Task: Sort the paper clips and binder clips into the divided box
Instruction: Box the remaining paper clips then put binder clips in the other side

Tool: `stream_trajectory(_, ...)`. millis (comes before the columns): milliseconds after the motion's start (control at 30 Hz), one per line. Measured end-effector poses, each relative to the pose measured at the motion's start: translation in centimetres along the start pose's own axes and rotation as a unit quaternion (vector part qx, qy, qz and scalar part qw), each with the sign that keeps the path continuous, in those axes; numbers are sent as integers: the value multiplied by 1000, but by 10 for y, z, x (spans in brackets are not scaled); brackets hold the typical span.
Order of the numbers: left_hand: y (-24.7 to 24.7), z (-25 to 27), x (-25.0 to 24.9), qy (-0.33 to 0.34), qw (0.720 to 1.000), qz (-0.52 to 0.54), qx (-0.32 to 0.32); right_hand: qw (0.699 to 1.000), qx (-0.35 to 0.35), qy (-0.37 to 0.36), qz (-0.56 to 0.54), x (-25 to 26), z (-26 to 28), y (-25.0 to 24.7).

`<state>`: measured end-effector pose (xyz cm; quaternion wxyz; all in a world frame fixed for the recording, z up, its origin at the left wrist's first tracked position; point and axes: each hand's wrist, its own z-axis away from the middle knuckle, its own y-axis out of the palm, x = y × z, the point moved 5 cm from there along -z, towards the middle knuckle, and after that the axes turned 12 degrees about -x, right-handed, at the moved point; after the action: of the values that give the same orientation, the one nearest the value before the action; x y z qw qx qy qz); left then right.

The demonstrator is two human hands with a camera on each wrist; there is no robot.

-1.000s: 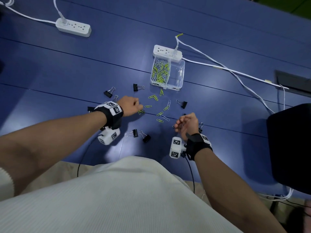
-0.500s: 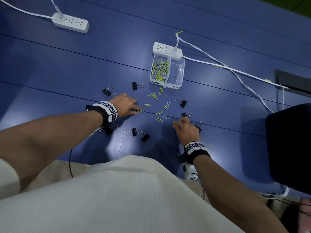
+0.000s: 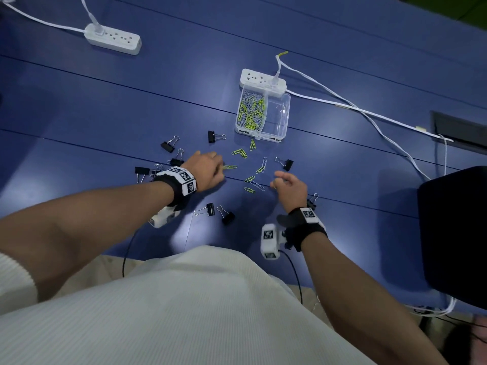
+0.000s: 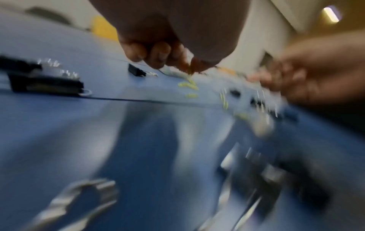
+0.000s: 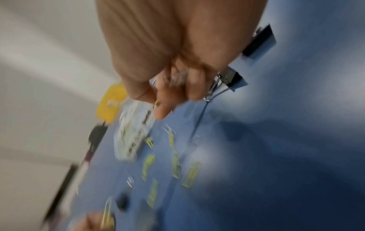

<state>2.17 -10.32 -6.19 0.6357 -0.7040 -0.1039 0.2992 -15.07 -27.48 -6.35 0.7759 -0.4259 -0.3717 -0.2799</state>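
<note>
Our clear plastic divided box (image 3: 283, 115) holds paper clips; its right half looks empty. Nearside, black binder clips (image 3: 210, 209) remain; left hand (image 3: 205, 171) pinches a green clip (image 3: 229, 167), right hand (image 3: 290, 188) unclear

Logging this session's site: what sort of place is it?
Probably an office or meeting room: a long blue table, white power strips plugged in on it, a cable hatch set in it, and stationery clips.
</note>
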Motion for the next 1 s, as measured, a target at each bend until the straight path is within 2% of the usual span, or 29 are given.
stream_trajectory(67,-6,-5,6,-101,988,115,-14,990,47,93,-92,2,-5,8)
stream_trajectory(133,-14,-17,9,-159,972,170,-29,971,94,166,-145,10,-9,14)
stream_trajectory(200,-25,-37,11,-194,962,190,-26,954,126,204,-182,24,-18,23)
stream_trajectory(300,-40,-73,11,-209,961,180,30,938,137,230,-222,57,-29,37)
stream_trajectory(367,-45,-97,11,-197,965,161,65,929,148,238,-242,81,-34,44)
stream_trajectory(500,-51,-133,14,-192,972,113,75,911,178,249,-275,117,-49,61)
stream_trajectory(700,-52,-160,16,-196,973,70,100,901,178,280,-279,137,-77,82)
stream_trajectory(833,-43,-173,14,-192,972,75,113,917,185,244,-255,148,-86,89)
stream_trajectory(1000,-47,-182,3,-178,973,128,69,950,163,172,-205,154,-86,92)
